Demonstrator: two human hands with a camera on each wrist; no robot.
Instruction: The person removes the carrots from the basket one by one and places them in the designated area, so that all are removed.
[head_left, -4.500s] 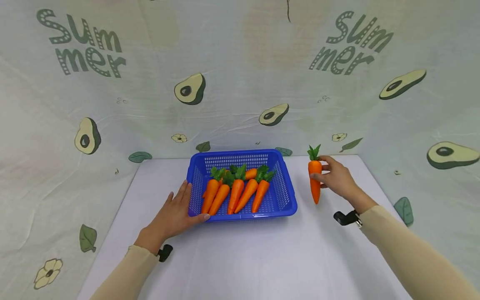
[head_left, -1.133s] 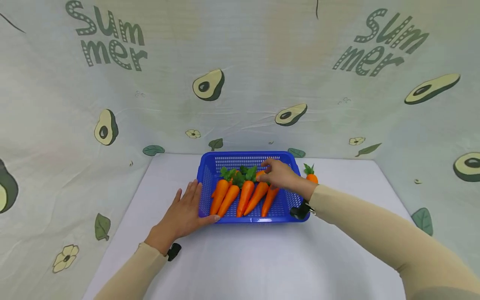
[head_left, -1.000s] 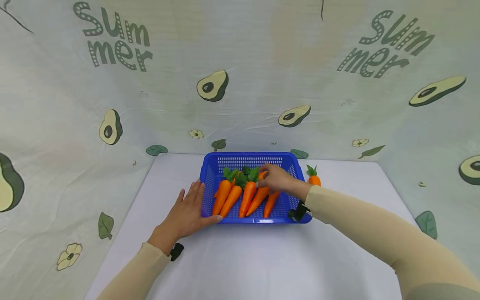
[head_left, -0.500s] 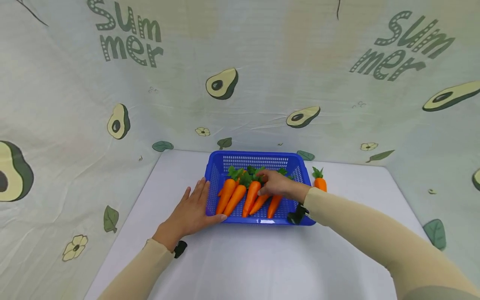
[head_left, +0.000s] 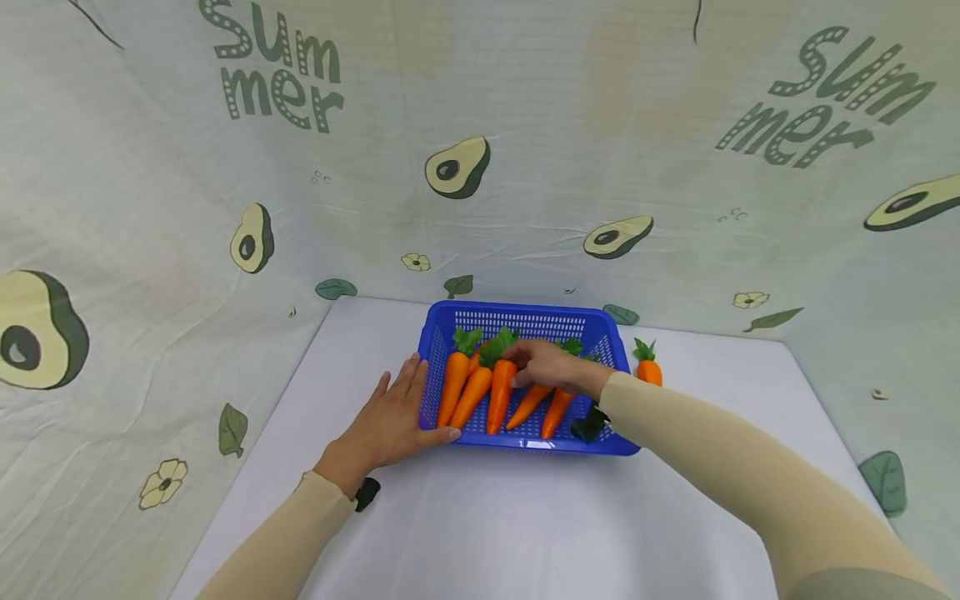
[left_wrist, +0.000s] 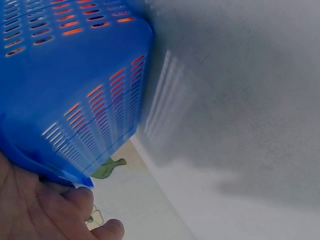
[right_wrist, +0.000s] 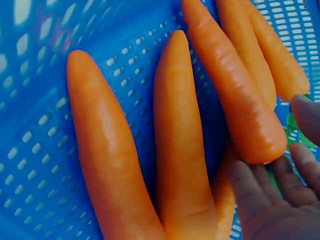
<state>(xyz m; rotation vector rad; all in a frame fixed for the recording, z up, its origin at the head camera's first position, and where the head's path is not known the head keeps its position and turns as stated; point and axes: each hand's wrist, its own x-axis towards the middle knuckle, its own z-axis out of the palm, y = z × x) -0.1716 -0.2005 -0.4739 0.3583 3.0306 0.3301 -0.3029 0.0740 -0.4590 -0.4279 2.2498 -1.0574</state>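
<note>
A blue plastic basket with slotted walls holds several orange carrots with green leafy tops. My right hand reaches into it from the right. In the right wrist view, its thumb and fingers are round the thick leafy end of the middle carrot. That hand covers the tops of two carrots to its right, among them the rightmost carrot. My left hand lies flat against the basket's left side, fingers straight, with the thumb on the near rim. In the left wrist view, its fingers touch the basket's edge.
Just right of the basket, one carrot lies on the white table, partly hidden by the right sleeve. A printed cloth with avocados and leaves stands behind the table and along both sides.
Earlier, my right hand held a carrot right of the basket; that carrot now lies on the table. The right hand has moved left among the carrots, and the middle one has shifted left.
</note>
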